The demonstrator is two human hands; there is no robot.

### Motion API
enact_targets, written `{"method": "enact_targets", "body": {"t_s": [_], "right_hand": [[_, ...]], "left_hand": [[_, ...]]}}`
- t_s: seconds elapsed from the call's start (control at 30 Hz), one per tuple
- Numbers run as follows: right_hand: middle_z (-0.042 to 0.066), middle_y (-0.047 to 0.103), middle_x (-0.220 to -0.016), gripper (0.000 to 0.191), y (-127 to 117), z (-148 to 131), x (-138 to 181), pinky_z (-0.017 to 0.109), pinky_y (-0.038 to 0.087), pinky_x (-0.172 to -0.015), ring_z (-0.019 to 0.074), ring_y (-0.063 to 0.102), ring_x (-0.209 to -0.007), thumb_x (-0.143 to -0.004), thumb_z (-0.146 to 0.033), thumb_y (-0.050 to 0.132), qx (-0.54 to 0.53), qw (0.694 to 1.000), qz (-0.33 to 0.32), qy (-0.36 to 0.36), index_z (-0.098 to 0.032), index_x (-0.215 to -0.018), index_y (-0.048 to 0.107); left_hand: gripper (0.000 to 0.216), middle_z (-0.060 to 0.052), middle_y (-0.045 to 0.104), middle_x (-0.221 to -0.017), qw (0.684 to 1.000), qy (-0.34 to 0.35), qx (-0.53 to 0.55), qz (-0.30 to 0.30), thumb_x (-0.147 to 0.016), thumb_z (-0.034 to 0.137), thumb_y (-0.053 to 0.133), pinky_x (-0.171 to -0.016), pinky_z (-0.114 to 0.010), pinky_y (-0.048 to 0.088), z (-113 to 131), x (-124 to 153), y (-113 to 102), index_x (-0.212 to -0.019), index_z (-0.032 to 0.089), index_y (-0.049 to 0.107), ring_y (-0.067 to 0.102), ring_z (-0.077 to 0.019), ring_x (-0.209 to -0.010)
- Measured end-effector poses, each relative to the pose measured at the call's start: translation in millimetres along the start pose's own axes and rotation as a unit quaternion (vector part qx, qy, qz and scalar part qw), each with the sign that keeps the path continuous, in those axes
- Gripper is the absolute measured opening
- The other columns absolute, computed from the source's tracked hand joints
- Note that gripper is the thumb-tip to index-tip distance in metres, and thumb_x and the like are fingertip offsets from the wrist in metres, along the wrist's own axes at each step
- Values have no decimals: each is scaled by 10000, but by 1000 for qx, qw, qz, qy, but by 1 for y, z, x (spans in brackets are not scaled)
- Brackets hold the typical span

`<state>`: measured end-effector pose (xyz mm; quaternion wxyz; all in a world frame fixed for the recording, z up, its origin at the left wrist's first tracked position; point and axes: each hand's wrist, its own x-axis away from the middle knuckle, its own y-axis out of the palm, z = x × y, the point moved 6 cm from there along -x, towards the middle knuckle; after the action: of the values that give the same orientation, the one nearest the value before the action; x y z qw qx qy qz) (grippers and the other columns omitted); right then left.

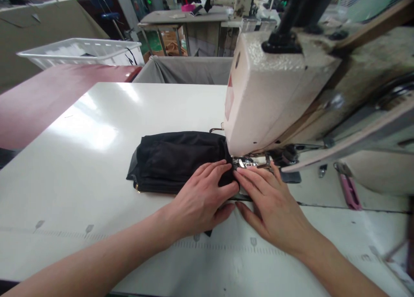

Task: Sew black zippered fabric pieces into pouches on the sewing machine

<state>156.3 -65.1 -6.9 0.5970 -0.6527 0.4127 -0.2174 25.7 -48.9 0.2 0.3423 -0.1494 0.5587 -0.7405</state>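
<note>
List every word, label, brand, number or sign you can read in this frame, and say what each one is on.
No text can be read with certainty.
Ruler scale printed along the near part of the white table: its shield-shaped marks may hold numbers, too small and blurred to read.
Reddish patch on the side of the sewing machine: any lettering is unreadable.

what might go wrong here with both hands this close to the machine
The right hand's fingertips are right beside the presser foot, so a finger could get pinched or pricked if the sewing machine runs. The left hand rests on the black fabric item, which looks layered, so a loose fold might get caught in the stitching.
</note>
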Motion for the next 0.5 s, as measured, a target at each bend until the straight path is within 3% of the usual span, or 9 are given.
{"method": "enact_targets", "body": {"t_s": [0.27,0.4,0.5], "right_hand": [[149,568,-1266,510,0,-1,-1,608,220,-1111,320,448,-1225,-895,-333,514,-1,1000,-3,10,-90,-1342,475],[134,597,-1195,356,-9,4,4,591,309,-1078,297,492,-1183,-896,-234,497,-30,998,43,33,-138,-1233,560],[120,593,-1160,292,-15,10,12,570,367,-1039,281,510,-1150,-910,-208,469,-44,994,71,75,-181,-1178,582]], "left_hand": [[337,-161,465,-1406,1000,-4,11,21,-879,297,517,-1120,-478,335,-7,-3,2,-1180,163,587,373,-286,-1360],[347,-130,498,-1388,999,10,11,38,-898,272,494,-1164,-480,267,-7,-3,1,-1218,162,573,378,-258,-1361],[356,-116,560,-1307,999,21,23,28,-898,261,503,-1142,-436,324,-5,-3,0,-1230,148,562,458,-231,-1291]]}}
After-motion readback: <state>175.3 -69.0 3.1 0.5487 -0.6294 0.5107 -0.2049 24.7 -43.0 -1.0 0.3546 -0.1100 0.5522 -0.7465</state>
